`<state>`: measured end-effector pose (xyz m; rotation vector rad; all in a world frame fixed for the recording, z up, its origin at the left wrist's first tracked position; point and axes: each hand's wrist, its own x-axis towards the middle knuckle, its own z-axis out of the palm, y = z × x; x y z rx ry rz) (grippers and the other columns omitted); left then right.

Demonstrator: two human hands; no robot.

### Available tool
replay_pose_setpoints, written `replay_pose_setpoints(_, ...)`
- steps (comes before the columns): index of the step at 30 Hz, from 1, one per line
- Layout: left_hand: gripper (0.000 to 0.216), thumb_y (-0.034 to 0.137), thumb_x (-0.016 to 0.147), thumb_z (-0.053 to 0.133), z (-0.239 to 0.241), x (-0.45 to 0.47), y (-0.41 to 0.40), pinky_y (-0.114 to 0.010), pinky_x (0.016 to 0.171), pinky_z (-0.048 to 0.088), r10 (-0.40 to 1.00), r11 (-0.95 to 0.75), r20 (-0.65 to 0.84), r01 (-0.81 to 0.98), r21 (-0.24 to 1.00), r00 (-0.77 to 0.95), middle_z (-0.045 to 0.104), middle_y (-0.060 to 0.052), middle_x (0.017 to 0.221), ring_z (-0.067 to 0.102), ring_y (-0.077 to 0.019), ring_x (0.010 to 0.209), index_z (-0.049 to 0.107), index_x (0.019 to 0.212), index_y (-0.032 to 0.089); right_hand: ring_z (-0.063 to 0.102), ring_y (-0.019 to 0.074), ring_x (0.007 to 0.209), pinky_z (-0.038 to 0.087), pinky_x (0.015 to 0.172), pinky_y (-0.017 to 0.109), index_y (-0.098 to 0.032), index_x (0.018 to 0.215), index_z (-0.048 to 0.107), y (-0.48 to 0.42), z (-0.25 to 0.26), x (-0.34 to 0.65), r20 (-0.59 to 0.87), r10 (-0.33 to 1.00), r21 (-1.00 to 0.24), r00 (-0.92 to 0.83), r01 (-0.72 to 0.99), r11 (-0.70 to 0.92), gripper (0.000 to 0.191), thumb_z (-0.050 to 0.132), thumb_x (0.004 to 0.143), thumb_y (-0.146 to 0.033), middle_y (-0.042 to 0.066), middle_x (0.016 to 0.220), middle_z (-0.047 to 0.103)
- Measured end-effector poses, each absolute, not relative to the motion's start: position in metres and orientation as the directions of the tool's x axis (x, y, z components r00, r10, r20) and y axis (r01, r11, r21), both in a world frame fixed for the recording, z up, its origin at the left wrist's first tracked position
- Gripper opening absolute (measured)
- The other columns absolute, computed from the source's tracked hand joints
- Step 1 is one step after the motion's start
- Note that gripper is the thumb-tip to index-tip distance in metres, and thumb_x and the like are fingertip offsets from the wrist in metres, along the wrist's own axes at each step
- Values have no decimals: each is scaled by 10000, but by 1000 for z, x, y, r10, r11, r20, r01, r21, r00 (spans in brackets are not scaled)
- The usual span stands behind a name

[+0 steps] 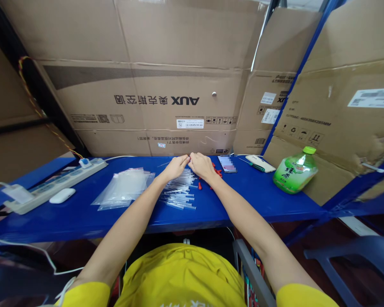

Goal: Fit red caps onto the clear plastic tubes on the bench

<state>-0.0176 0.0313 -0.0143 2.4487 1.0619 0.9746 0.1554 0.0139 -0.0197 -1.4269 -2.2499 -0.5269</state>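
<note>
Looks like a workshop corner to me: a blue table (83, 213) walled with AUX air-conditioner cardboard (166, 81), a power strip (60, 184), loose clear plastic tubes (179, 200) and plastic bags (124, 189).

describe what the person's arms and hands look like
Left hand and right hand are ungloved, with no watch or bracelet visible at the wrists. Both forearms are bare below short yellow sleeves, matching the yellow shirt.

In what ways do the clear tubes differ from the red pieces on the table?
The tubes are see-through; the red pieces look opaque. The tubes are long and thin; the red pieces are short and stubby. Both lie loose on the blue table.
</note>
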Motion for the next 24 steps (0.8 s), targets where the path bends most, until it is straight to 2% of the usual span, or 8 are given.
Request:
replay_pose_setpoints(6,425,545,1007,395,-13,-20,29,-281,705,395,753,-633,415,392,667,510,514,13,710,434,-144,691,483,780,197,632,240,1002,395,766,298,-169,1085,619,14,-19,161,535,742,11,-403,882,471,216,427,1065,-266,129,1047,732)
replay_pose_setpoints(11,467,590,982,428,-19,-24,33,-272,605,311,835,-511,342,380,771,430,418,31,629,357,-128,616,452,721,203,637,223,1048,420,793,283,-203,1234,567,17,-21,172,582,691,-145,-429,781,607,249,438,1094,-364,100,1142,715)
replay_pose_setpoints(14,492,600,967,465,-20,-23,35,-273,576,267,854,-483,329,381,788,403,415,28,616,339,-121,597,462,685,197,619,215,1016,422,826,286,-223,1080,595,21,-22,177,591,663,-213,-459,705,677,263,390,1110,-383,86,1072,706)
replay_pose_setpoints(16,509,626,956,500,-18,-21,33,-269,546,234,861,-455,321,314,834,395,385,40,595,301,-109,567,458,683,198,600,205,952,422,835,290,-226,940,584,24,-22,177,615,643,-301,-456,618,726,325,381,1106,-419,67,975,684)
replay_pose_setpoints(18,524,663,940,540,-14,-15,28,-258,510,201,864,-405,313,176,897,394,333,63,578,248,-91,528,436,704,207,566,182,838,426,796,286,-228,854,555,25,-21,173,651,652,-461,-389,480,746,376,414,1083,-492,30,853,629)
replay_pose_setpoints(21,545,702,896,620,-8,-4,17,-236,459,144,867,-306,313,-80,949,388,241,103,581,151,-62,475,404,754,223,438,137,642,407,640,259,-240,777,498,23,-17,161,622,748,-748,-231,109,655,460,511,1002,-640,-34,690,473)
replay_pose_setpoints(22,554,711,885,638,-7,0,14,-230,447,127,868,-288,322,-144,947,377,218,112,577,128,-55,464,408,760,223,384,126,597,386,584,249,-245,753,471,22,-14,156,584,787,-808,-199,-55,586,490,552,964,-680,-49,661,422)
replay_pose_setpoints(24,570,725,866,664,-4,8,9,-218,430,119,864,-286,359,-242,927,353,199,120,560,112,-45,446,423,760,219,339,111,570,347,523,226,-246,729,445,17,-9,146,512,842,-838,-168,-312,448,518,656,896,-688,-61,645,381)
